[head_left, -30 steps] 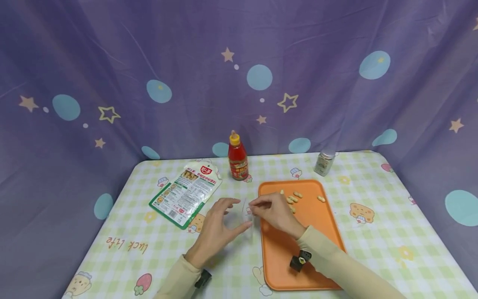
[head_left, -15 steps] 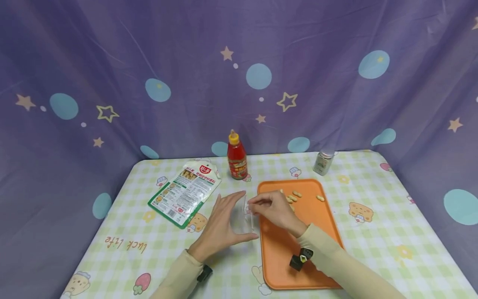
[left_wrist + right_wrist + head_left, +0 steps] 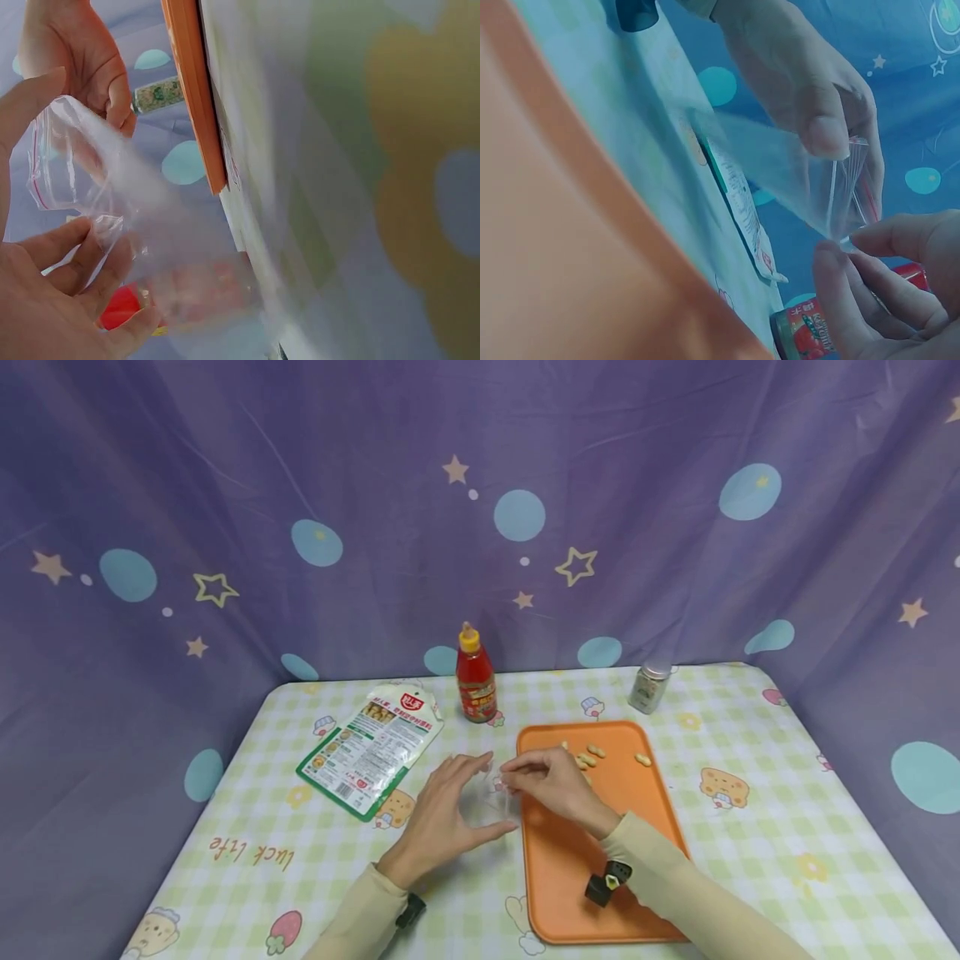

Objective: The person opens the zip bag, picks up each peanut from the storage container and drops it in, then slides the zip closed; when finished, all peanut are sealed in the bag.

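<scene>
A clear zip bag point(image 3: 491, 802) is held up between both hands, just left of the orange tray point(image 3: 626, 810). My left hand point(image 3: 435, 831) curves around the bag, thumb and fingers wide apart at its sides; in the left wrist view the bag's mouth point(image 3: 56, 161) spreads between them. My right hand point(image 3: 558, 787) pinches the bag's edge between thumb and fingertips; the right wrist view shows this pinch beside the red zip strip point(image 3: 866, 196). No contents show in the bag. Several peanuts point(image 3: 596, 750) lie in the tray's far part, some partly behind the right hand.
A red sauce bottle point(image 3: 477, 687) with a yellow cap stands upright behind the hands. Flat on the checked tablecloth point(image 3: 247, 893) lies a green-and-white seasoning packet point(image 3: 375, 752). A small seasoning jar point(image 3: 649, 688) stands behind the tray, near the purple curtain point(image 3: 637, 593).
My left thumb and fingers have spread wider and moved right, closer around the bag. The right hand keeps its pinch almost in place. The peanuts and tray have not moved.
</scene>
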Demonstrator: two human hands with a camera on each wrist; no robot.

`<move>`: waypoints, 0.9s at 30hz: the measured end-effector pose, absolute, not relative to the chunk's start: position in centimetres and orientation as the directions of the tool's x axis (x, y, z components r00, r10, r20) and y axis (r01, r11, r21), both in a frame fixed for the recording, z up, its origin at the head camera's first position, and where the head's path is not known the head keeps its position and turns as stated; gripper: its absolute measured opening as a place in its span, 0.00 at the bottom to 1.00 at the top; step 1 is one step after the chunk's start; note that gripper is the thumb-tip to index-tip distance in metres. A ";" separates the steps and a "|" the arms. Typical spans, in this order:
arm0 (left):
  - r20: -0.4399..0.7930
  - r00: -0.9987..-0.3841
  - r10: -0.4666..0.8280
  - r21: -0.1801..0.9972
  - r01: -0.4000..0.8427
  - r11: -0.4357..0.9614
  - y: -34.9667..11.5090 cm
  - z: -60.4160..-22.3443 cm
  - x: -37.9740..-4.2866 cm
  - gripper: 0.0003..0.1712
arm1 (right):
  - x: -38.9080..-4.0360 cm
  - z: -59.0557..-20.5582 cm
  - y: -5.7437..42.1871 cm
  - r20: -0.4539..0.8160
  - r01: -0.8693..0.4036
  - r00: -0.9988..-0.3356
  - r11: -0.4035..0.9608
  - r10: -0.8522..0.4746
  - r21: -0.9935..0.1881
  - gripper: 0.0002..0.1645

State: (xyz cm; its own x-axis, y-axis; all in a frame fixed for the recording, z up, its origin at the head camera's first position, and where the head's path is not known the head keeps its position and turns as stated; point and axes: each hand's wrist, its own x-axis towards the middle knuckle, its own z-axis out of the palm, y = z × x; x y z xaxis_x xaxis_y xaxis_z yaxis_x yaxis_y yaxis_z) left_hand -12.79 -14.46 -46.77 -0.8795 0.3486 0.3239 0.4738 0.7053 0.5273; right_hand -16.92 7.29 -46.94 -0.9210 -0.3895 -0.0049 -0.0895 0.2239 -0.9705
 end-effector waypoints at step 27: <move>0.347 -0.809 0.475 0.110 0.538 0.836 -13.6 -46.5 -13.4 0.54 | -16.2 -46.8 6.6 0.101 -0.284 -0.846 0.283 -0.523 -0.916 0.11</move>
